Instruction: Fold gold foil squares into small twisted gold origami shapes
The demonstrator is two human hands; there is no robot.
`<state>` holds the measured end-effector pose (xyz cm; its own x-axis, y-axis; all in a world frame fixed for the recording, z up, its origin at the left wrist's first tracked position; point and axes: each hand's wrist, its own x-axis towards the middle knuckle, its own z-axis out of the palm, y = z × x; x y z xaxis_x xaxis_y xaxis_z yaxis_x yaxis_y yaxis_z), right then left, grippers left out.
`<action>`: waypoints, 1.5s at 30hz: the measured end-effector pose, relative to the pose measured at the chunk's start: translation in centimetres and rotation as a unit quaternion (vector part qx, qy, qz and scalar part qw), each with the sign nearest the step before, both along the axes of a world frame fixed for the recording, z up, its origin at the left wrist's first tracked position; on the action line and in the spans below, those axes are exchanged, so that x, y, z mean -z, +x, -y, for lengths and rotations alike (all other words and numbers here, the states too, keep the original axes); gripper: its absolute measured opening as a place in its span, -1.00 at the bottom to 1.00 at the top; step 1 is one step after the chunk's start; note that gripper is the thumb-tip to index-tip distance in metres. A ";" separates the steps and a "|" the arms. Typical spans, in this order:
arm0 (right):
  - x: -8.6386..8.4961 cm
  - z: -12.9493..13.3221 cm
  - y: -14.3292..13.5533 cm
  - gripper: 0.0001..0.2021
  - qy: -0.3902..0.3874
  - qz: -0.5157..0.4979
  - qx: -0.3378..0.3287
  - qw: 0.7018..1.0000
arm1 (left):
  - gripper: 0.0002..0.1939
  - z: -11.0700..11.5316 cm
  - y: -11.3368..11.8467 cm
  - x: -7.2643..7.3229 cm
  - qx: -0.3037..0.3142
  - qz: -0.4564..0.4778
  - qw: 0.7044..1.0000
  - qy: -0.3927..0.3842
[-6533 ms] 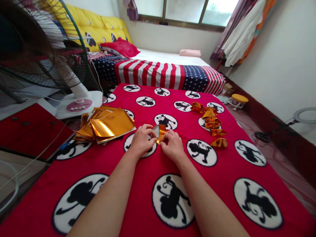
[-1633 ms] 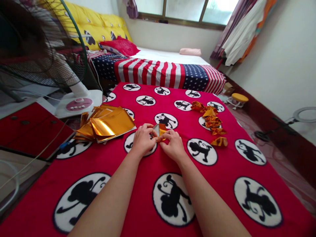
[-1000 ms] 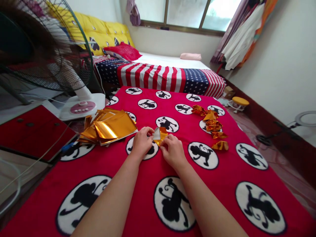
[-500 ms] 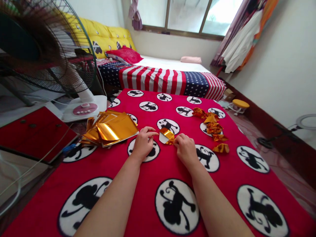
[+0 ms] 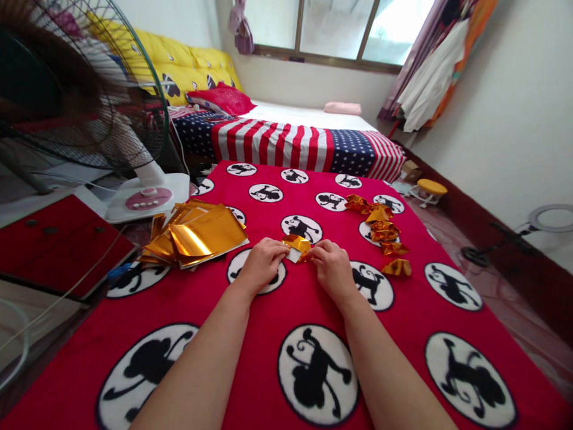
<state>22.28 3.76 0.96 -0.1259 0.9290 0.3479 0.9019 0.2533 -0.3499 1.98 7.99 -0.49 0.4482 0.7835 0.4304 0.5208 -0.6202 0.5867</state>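
Note:
A small piece of gold foil paper (image 5: 297, 243), partly folded and showing some of its white back, lies between my two hands on the red monkey-print cloth (image 5: 250, 382). My left hand (image 5: 265, 263) pinches its left end with thumb and fingers. At the opposite end, the fingers of my right hand (image 5: 332, 263) close on the right tip. Left of my hands rests a loose pile of flat gold foil sheets (image 5: 203, 233). Several folded gold foil pieces (image 5: 384, 230) stand in a row to the right.
An electric fan (image 5: 154, 188) with blurred blades stands at the left, beside a red panel (image 5: 62, 245). Behind the cloth-covered surface is a bed (image 5: 277, 140) with a striped cover. A yellow stool (image 5: 430, 186) and a ring-shaped stand (image 5: 548, 218) are on the right.
My left hand has come onto the paper's left end, its fingers now closed instead of apart. The paper's left side is folded further, with less white showing. The view has shifted slightly.

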 end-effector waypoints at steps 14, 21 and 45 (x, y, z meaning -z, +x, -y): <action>1.4 -0.5 -0.8 -0.88 0.036 -0.118 0.014 0.992 | -0.45 -0.8 1.5 0.5 -0.135 0.002 0.990 -0.026; 1.6 -0.7 -0.7 -0.82 0.034 -0.191 -0.019 0.981 | -0.71 -1.0 1.0 0.3 -0.051 -0.043 0.997 0.025; 1.2 -0.9 1.1 -0.78 0.006 -0.240 -0.097 0.966 | -0.69 0.8 0.4 -1.4 0.000 -0.098 0.995 0.037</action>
